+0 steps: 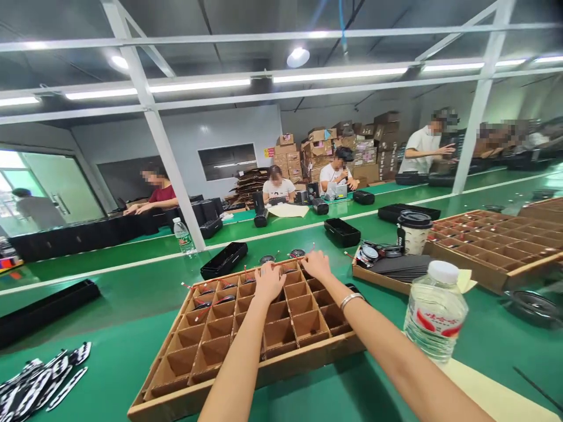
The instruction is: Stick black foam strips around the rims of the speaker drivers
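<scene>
A cardboard tray with dividers (275, 337) lies in front of me. My left hand (270, 282) reaches to its far rows, fingers closed and bent down among the dividers; what they hold is hidden. To the right, my right hand (317, 266), with a silver bangle on the wrist, is at the far edge. Its fingers are also curled down, their tips hidden. Small black speakers with red wires (225, 299) sit in several far-left compartments; the nearer compartments show bare cardboard. Just beyond the tray are two round speakers, one (267, 259) near my left hand, another (298, 253) near my right.
Right of the tray stand a water bottle (437, 313), a paper cup (413, 231) and another divided tray (505, 246). Black speaker housings (224, 259) lie on the green bench. Black-and-white strips (44, 375) are piled at left. Several people work at benches beyond.
</scene>
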Motion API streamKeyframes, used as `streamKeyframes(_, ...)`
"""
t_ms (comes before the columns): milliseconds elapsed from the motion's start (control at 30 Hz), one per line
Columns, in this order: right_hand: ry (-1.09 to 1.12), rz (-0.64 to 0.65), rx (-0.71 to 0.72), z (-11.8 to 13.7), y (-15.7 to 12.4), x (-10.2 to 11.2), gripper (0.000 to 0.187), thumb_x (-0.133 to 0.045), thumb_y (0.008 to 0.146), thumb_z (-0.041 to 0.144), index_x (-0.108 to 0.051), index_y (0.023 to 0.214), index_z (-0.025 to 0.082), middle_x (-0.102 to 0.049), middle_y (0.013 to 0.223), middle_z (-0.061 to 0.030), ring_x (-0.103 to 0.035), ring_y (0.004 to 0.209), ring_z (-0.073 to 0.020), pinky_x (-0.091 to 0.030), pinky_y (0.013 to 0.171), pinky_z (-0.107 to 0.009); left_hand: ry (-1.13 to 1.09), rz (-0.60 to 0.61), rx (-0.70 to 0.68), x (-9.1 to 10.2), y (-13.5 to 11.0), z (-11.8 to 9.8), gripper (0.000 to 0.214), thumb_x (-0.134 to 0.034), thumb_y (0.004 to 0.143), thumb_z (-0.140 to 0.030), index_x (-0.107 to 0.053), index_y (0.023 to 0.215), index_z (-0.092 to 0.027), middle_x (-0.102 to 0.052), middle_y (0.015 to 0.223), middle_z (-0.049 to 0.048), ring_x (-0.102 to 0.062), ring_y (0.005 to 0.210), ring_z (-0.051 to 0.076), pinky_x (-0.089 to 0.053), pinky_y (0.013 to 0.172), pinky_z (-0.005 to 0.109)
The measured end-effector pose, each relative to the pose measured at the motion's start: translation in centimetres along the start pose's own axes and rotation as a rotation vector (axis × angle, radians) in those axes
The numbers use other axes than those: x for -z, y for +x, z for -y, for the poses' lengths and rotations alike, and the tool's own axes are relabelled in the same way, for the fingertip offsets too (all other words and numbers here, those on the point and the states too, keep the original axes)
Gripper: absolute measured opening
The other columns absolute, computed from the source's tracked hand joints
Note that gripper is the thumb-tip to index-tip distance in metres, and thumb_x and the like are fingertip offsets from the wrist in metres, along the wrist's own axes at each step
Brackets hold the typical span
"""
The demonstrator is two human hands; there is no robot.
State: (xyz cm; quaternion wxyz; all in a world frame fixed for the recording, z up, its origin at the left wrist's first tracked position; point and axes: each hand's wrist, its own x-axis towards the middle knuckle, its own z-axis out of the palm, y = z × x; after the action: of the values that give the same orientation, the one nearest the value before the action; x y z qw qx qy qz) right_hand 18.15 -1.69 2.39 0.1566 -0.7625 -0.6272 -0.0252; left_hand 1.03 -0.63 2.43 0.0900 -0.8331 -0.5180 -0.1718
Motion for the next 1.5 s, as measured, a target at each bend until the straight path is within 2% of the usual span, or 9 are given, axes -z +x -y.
streamKeyframes(333, 0.042, -0.083, -0.066, -0.6, 1.0, 0.0, 0.027, -0.05, 0.088, 0.033, -0.055, 0.105, 0.013, -0.055, 0.11, -0.0074, -0.052, 0.103, -0.0204, -0.042, 0.088, -0.043, -0.028, 0.011, 0.315, -0.7, 2.9, -4.2, 0.036, -0.048, 0.083, -0.044, -0.057, 0.102, -0.015, -0.046, 0.123, 0.0099, -0.034, 0.121, 0.029, -0.024, 0.099, 0.056)
streamKeyframes(567, 0.08, -0.071, -0.084, -1.0, 1.7, 0.5, 0.025, -0.05, 0.087, 0.033, -0.057, 0.101, 0.013, -0.056, 0.108, -0.0068, -0.05, 0.105, -0.0212, -0.039, 0.09, -0.044, -0.179, 0.06, 0.401, -2.3, 5.1, -3.4, 0.038, -0.04, 0.085, -0.047, -0.058, 0.101, -0.017, -0.042, 0.125, 0.0097, -0.037, 0.117, 0.03, -0.032, 0.092, 0.054)
streamKeyframes(767, 0.116, -0.049, -0.074, -1.2, 1.7, 1.0, 0.025, -0.052, 0.086, 0.034, -0.058, 0.098, 0.013, -0.056, 0.107, -0.0063, -0.049, 0.105, -0.0214, -0.037, 0.09, -0.044, -0.249, 0.022, 0.482, -3.6, 6.3, -2.6, 0.037, -0.037, 0.083, -0.039, -0.061, 0.098, -0.014, -0.038, 0.128, 0.0164, -0.024, 0.124, 0.036, -0.026, 0.094, 0.058)
streamKeyframes(900, 0.124, -0.05, -0.059, -1.5, 1.9, 0.8, 0.025, -0.051, 0.086, 0.034, -0.058, 0.099, 0.013, -0.055, 0.11, -0.0066, -0.047, 0.108, -0.022, -0.036, 0.092, -0.045, -0.316, 0.019, 0.54, -3.8, 7.2, -2.1, 0.035, -0.044, 0.076, -0.045, -0.065, 0.088, -0.02, -0.039, 0.127, 0.0165, -0.024, 0.123, 0.04, -0.03, 0.089, 0.057)
streamKeyframes(1000, 0.118, -0.055, -0.054, -1.6, 2.1, 0.6, 0.025, -0.051, 0.086, 0.034, -0.057, 0.099, 0.013, -0.055, 0.109, -0.0065, -0.048, 0.107, -0.0219, -0.036, 0.091, -0.045, -0.357, -0.01, 0.547, -3.5, 6.8, -2.4, 0.033, -0.05, 0.073, -0.047, -0.066, 0.084, -0.02, -0.036, 0.127, 0.0177, -0.02, 0.125, 0.041, -0.029, 0.092, 0.057)
streamKeyframes(1167, 0.105, -0.093, -0.026, -1.6, 1.7, 0.4, 0.025, -0.051, 0.087, 0.033, -0.057, 0.101, 0.013, -0.055, 0.109, -0.0065, -0.05, 0.105, -0.0213, -0.038, 0.09, -0.045, -0.415, -0.148, 0.516, -2.2, 4.7, -3.9, 0.022, -0.053, 0.078, -0.036, -0.064, 0.078, -0.018, -0.024, 0.137, 0.0104, -0.012, 0.129, 0.035, -0.019, 0.1, 0.057)
streamKeyframes(1300, 0.114, -0.173, -0.003, -1.1, 1.1, 0.1, 0.025, -0.05, 0.087, 0.032, -0.056, 0.103, 0.013, -0.055, 0.11, -0.0068, -0.05, 0.105, -0.021, -0.039, 0.09, -0.044, -0.517, -0.259, 0.523, -1.0, 4.2, -4.3, 0.025, -0.054, 0.081, -0.034, -0.059, 0.095, -0.014, -0.032, 0.136, 0.0077, -0.025, 0.126, 0.029, -0.023, 0.101, 0.054)
streamKeyframes(1400, 0.145, -0.249, -0.003, -0.6, 0.8, -0.1, 0.023, -0.05, 0.088, 0.031, -0.056, 0.102, 0.014, -0.056, 0.108, -0.0065, -0.052, 0.102, -0.0198, -0.041, 0.088, -0.043, -0.667, -0.273, 0.471, 0.2, 4.3, -3.7, 0.023, -0.05, 0.085, -0.033, -0.057, 0.097, -0.015, -0.052, 0.116, 0.0079, -0.048, 0.107, 0.022, -0.038, 0.092, 0.046)
streamKeyframes(1500, 0.182, -0.313, -0.012, -0.3, 0.9, -0.4, 0.022, -0.049, 0.088, 0.03, -0.056, 0.101, 0.014, -0.057, 0.105, -0.0062, -0.054, 0.096, -0.0181, -0.045, 0.084, -0.04, -0.854, -0.27, 0.374, 1.7, 4.0, -3.1, 0.023, -0.05, 0.085, -0.033, -0.057, 0.094, -0.012, -0.059, 0.095, 0.0046, -0.057, 0.087, 0.017, -0.047, 0.079, 0.038)
